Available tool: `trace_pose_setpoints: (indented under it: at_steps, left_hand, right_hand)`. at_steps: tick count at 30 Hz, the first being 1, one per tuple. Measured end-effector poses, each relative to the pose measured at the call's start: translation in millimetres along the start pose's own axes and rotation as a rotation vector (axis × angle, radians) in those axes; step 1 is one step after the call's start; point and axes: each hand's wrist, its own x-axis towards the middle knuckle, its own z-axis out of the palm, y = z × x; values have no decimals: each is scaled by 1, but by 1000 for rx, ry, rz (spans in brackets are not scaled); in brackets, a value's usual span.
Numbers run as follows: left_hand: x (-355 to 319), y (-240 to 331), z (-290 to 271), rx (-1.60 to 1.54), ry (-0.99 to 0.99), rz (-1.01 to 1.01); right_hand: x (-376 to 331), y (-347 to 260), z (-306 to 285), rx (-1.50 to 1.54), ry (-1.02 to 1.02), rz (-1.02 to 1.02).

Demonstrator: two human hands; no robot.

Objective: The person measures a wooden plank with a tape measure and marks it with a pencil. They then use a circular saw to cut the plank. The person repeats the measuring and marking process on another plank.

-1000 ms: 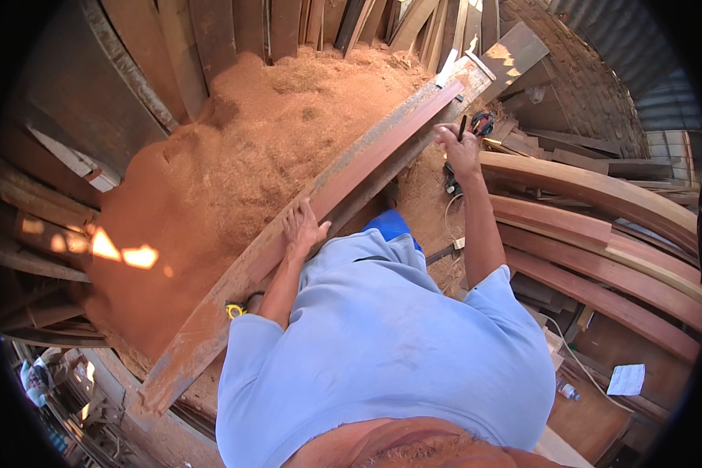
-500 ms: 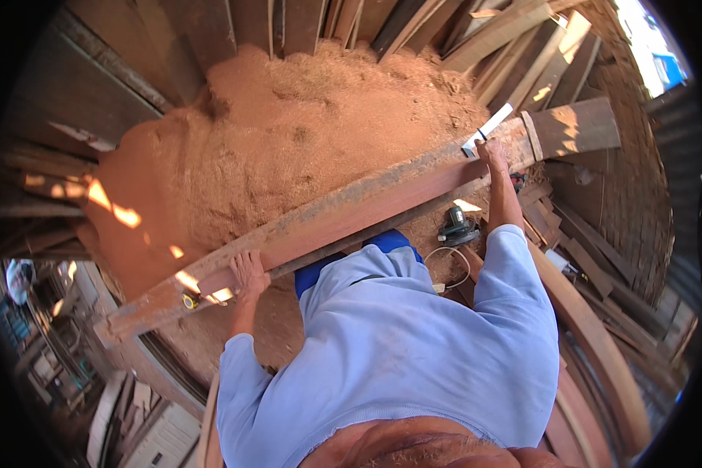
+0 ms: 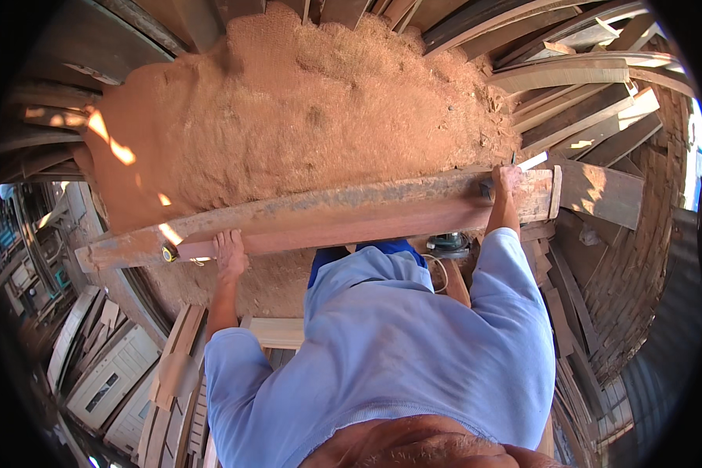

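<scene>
The long reddish plank (image 3: 343, 214) lies nearly level across the middle of the scene, in front of a tall sawdust heap (image 3: 288, 117) on the far side and above the person's chest, its left end dipping slightly toward the lower left. It is carried at two points well apart. The left hand (image 3: 228, 253) grasps it near the left end, fingers wrapped over the near edge, beside a small yellow tape measure (image 3: 168, 253) at that edge. The right hand (image 3: 505, 181) clasps the top near the right end, close to the squared-off end face (image 3: 554, 191).

Both arms reach out away from the body, the left bent at the elbow in its pale blue sleeve, the right almost straight.

The load looks heavy and long, so a slip at either hand would likely drop that end and swing the other. The rough, dirty upper face could splinter into a palm. Stacked boards (image 3: 593, 101) crowd the right and far right, and the plank's end could knock them if it turns. A round power tool (image 3: 447, 244) and its cord sit just under the plank near the person's right side, where a falling end might strike them.
</scene>
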Motion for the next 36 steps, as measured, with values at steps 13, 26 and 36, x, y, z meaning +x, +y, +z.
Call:
trace_pose_setpoints:
  at_steps: [13,26,36]
  left_hand:
    - [31,-31,1,-102,155,138]
    - [-17,-16,14,-168,98,10]
    - [-22,-2,-29,-650,395,120]
  right_hand:
    - [118,73,70,-390,-95,-485]
    - [-61,-140,8,-445,-142,-993]
    - [-361,-345,-133,494,-688,-804]
